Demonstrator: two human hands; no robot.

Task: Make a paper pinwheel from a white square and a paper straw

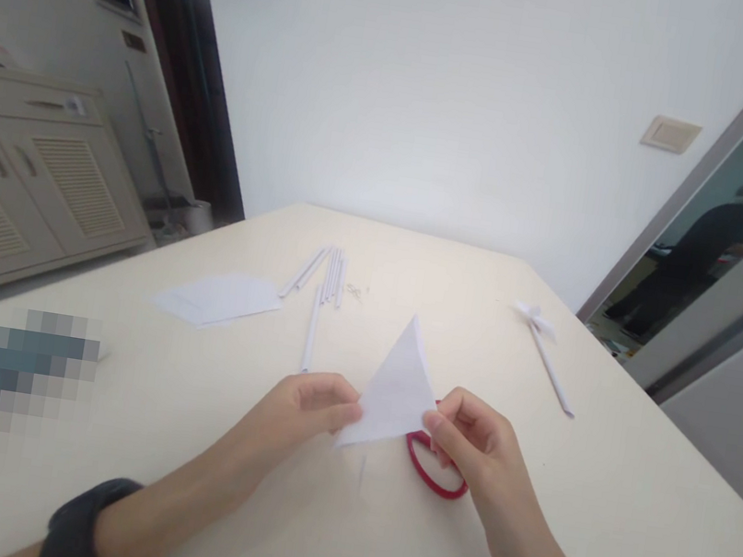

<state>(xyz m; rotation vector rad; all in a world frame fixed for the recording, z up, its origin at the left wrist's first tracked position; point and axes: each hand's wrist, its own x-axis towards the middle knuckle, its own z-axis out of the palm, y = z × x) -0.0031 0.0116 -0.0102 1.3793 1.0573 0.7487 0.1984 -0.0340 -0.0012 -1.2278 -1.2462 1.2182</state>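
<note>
A white paper folded into a triangle (397, 387) is held up just above the cream table (624, 502), its tip pointing away from me. My left hand (310, 409) pinches its lower left edge with fingers closed. My right hand (469, 442) pinches the lower right corner. Red-handled scissors (432, 476) lie on the table under the paper and my right hand, mostly hidden. A dark band wraps my left wrist (76, 523).
Several rolled white paper sticks (326, 276) lie mid-table, one longer stick (312, 330) nearer me. A stack of white sheets (219, 298) lies at the left. A paper pinwheel on a stick (544, 341) lies at the right. A person stands beyond the doorway (703, 254) at the far right.
</note>
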